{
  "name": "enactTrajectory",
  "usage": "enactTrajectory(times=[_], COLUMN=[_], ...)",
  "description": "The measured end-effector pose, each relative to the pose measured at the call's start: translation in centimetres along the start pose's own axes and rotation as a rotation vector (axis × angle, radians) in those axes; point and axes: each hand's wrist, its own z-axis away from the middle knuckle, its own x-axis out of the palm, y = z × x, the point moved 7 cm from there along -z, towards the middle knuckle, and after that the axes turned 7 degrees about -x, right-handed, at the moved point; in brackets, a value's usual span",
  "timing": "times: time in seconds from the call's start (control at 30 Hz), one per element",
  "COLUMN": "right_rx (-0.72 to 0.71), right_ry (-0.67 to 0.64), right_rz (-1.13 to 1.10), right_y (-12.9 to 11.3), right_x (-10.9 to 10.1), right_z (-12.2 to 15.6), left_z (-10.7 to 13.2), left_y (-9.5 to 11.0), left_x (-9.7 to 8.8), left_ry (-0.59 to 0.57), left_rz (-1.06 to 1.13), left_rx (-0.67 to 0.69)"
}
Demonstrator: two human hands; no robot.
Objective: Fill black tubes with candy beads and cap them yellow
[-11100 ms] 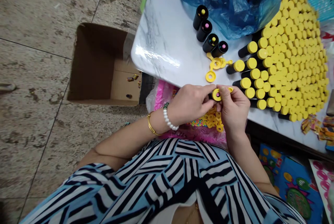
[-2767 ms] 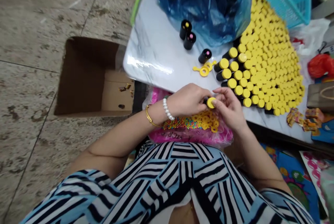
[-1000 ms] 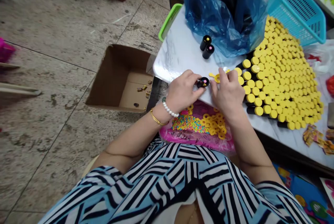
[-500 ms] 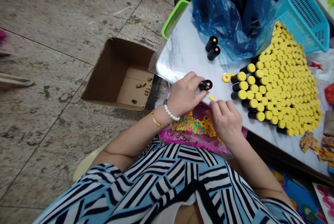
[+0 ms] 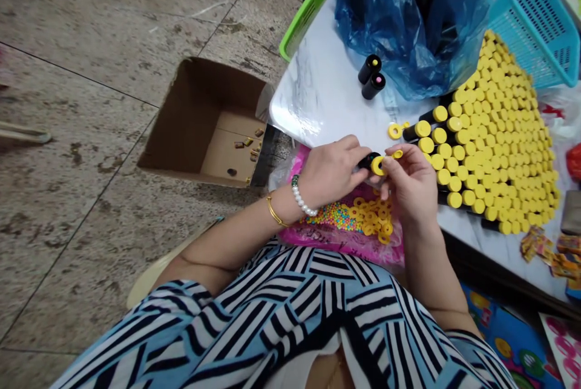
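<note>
My left hand (image 5: pixel 333 169) is closed around a small black tube (image 5: pixel 367 161) at the near edge of the white marble table (image 5: pixel 318 95). My right hand (image 5: pixel 412 183) pinches a yellow flip cap (image 5: pixel 379 164) against the tube's open end. One loose yellow cap (image 5: pixel 394 130) lies on the table just beyond my hands. Two uncapped black tubes (image 5: pixel 372 77) stand farther back. A big stack of capped black tubes with yellow ends (image 5: pixel 492 132) lies to the right. On my lap a pink bag (image 5: pixel 336 235) holds coloured candy beads and several yellow caps (image 5: pixel 371 221).
A blue plastic bag (image 5: pixel 408 20) sits at the table's back, a turquoise basket (image 5: pixel 540 23) to its right and a green basket (image 5: pixel 302 20) at the left edge. An open cardboard box (image 5: pixel 209 126) stands on the tiled floor. Candy wrappers (image 5: pixel 547 250) lie at the right.
My right hand came up from the lap bag with a yellow cap and brought it onto the end of the tube in my left hand. Earlier, the row of uncapped tubes shrank to two.
</note>
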Motion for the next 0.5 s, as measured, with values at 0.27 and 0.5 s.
enactTrajectory(times=[0.27, 0.5], right_rx=[0.012, 0.060], right_ry=[0.112, 0.123], right_rz=[-0.024, -0.096], right_y=[0.56, 1.07], right_x=[0.55, 0.79], right_z=[-0.96, -0.72], left_z=[-0.03, -0.11], left_y=[-0.45, -0.70], left_x=[-0.04, 0.09], left_ry=[-0.002, 0.000], left_rz=[0.021, 0.041], left_rx=[-0.001, -0.003])
